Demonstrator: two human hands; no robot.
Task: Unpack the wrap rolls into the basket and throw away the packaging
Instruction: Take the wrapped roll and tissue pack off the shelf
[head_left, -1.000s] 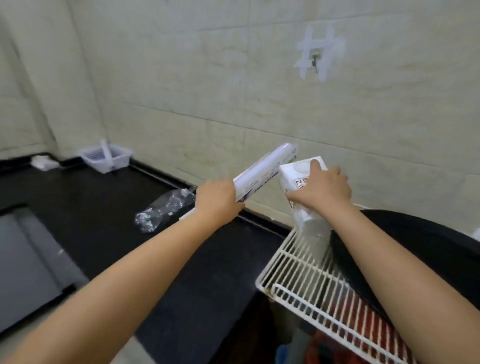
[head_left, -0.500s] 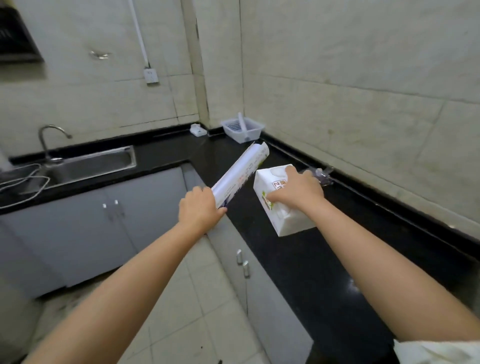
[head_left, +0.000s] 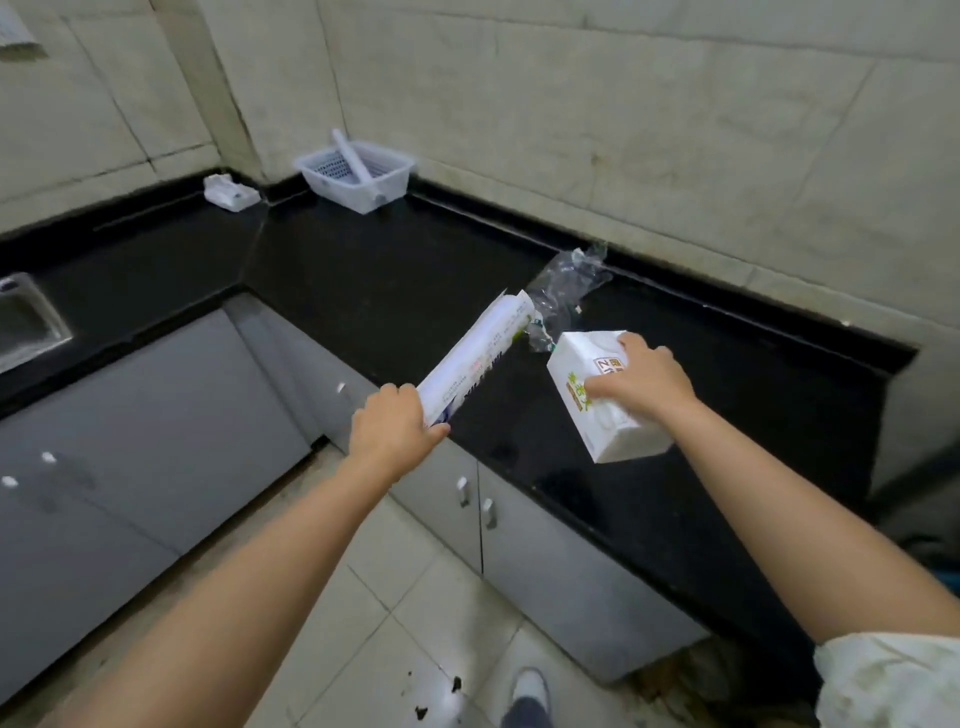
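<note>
Two things were in our hands above the black countertop (head_left: 363, 270): a long wrap roll (head_left: 475, 358) in its printed sleeve and a white carton (head_left: 602, 410) of packaging. The roll's near end sat inside our left hand (head_left: 392, 434), and the rest of it slanted up and away to the right, its far end torn open and ragged. The carton hung tilted under our right hand (head_left: 641, 382), just right of the roll and apart from it. Well beyond both hands, in the back corner of the counter, stood the white basket (head_left: 395, 179) with one roll (head_left: 356, 166) already leaning in it, one end poking above the rim. Crumpled clear plastic wrapping (head_left: 566, 283) lay on the counter against the wall, just past the roll's far end.

Print on the sleeve and on the carton was too blurred for us to read (green and red marks were all we could make out). Our right fingers covered part of the carton's top face, and our left palm hid the roll's near end. A steel sink (head_left: 26, 322) was cut off at the left edge, and a small white object (head_left: 231, 192) near the corner stayed unclear.

Our left hand was curled tight around the roll, thumb pressed along its underside. Our right hand clasped the carton from above, fingers spread over its upper edge.
</note>
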